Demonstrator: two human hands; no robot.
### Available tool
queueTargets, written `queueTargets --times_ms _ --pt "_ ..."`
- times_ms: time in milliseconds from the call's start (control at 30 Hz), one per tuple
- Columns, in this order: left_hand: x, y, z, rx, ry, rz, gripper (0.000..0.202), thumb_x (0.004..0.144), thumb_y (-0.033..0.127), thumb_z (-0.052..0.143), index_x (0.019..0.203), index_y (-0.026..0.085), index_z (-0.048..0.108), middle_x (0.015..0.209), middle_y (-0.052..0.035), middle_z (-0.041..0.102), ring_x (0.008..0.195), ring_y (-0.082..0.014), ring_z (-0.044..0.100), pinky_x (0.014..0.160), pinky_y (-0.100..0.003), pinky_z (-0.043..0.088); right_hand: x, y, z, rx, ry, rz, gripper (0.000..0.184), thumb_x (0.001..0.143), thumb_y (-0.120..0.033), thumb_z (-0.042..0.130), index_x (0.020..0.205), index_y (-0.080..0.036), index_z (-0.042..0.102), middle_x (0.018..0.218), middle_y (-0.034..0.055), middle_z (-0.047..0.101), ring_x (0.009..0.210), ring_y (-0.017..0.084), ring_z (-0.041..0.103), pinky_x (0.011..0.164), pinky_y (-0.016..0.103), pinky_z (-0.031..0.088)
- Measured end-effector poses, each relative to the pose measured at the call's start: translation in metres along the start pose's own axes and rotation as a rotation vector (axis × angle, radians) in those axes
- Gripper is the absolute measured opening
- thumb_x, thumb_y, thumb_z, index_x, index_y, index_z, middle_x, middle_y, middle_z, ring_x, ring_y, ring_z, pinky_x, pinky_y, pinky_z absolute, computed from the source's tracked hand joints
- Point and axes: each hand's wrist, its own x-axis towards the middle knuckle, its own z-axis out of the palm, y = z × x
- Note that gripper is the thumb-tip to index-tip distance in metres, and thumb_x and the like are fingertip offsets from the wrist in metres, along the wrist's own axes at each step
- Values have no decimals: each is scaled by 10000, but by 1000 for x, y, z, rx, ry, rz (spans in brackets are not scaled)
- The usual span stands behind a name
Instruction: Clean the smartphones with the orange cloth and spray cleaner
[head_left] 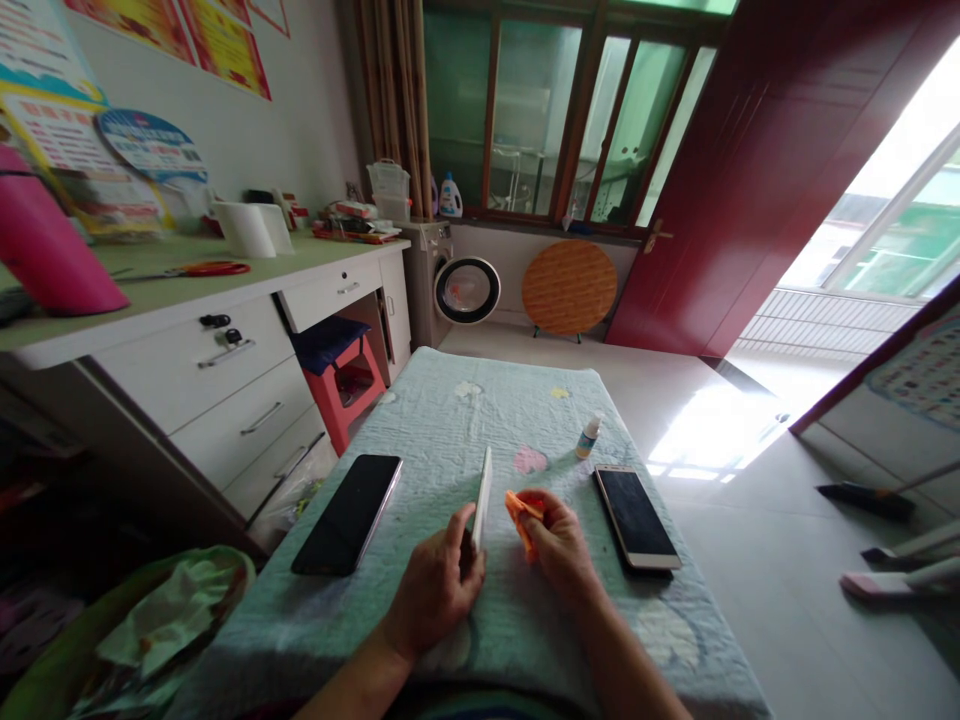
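My left hand [439, 580] is closed on a thin white phone [483, 497], held up on its edge over the pale green cloth-covered table [450, 420]. My right hand [559, 545] pinches a small orange cloth [520, 512] right beside the phone's face. A black phone [349, 512] lies flat to the left. A gold-edged phone [636, 517] lies flat to the right. A small bottle [589, 437] with an orange label stands behind the gold-edged phone.
A white desk [225, 330] with drawers runs along the left, with a pink bottle [45, 245], scissors and a paper roll on it. A red stool [341, 375] sits under it. A washing machine [450, 285], a round folding table [568, 287] and a red door [750, 170] stand behind. A bag [161, 620] sits lower left.
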Motion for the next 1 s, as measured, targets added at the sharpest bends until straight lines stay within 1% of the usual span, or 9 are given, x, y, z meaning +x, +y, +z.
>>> queueTargets --times_ms 133,233,333,433,533,600,733,833,1000 --pt "2 1 -5 -152 -56 -127 633 894 220 476 1460 175 195 669 34 621 585 -189 662 566 -264 497 -1 2 4 -47 0 -3 520 643 -601 746 917 -183 602 567 -56 533 397 66 386 364 195 290" --pt "3 1 -9 -227 -99 -191 540 904 255 490 1398 175 290 653 34 603 569 -185 639 566 -270 484 -2 3 5 -76 1 -21 518 658 -611 735 915 -180 605 539 -60 513 393 70 383 369 198 288" --pt "5 1 -11 -295 -182 -182 499 886 253 529 1346 190 345 723 15 638 616 -181 639 599 -273 488 -2 5 4 -110 21 -51 480 697 -588 710 924 -178 609 533 -57 507 405 82 392 386 206 307" --pt "6 2 -13 -373 -271 -164 551 834 231 618 1321 217 359 819 5 686 688 -180 659 653 -272 499 -1 10 0 -205 62 -122 349 759 -480 673 930 -179 629 625 -10 586 509 122 501 471 226 396" --pt "7 2 -12 -444 -327 -159 579 797 195 680 1297 240 390 954 -15 713 840 -193 686 771 -287 511 -1 15 -2 -351 87 -243 190 786 -313 609 918 -183 653 809 42 663 725 173 605 653 260 468" --pt "8 1 -10 -427 -340 -158 562 780 161 694 1270 245 432 1022 -26 706 931 -205 677 841 -304 503 -1 17 -3 -442 85 -310 176 775 -227 563 913 -185 663 862 44 667 791 178 611 719 265 462" --pt "6 -3 -5 -267 -331 -153 523 751 145 729 1214 236 503 1028 -37 672 926 -224 645 844 -339 499 -2 16 -3 -527 62 -377 199 778 -170 525 914 -190 669 825 21 638 747 158 588 685 243 434" --pt "6 -3 -4 -153 -318 -104 463 769 229 756 1178 228 538 991 -40 658 896 -238 617 840 -374 492 -2 15 -3 -545 29 -409 185 807 -165 523 907 -193 676 828 19 619 741 150 576 669 234 419" --pt "7 -1 -7 -101 -300 -2 379 814 380 733 1115 219 567 992 -46 653 931 -255 594 892 -404 464 -2 13 -2 -560 -25 -446 205 815 -123 511 898 -198 682 846 21 605 761 144 569 682 229 415"
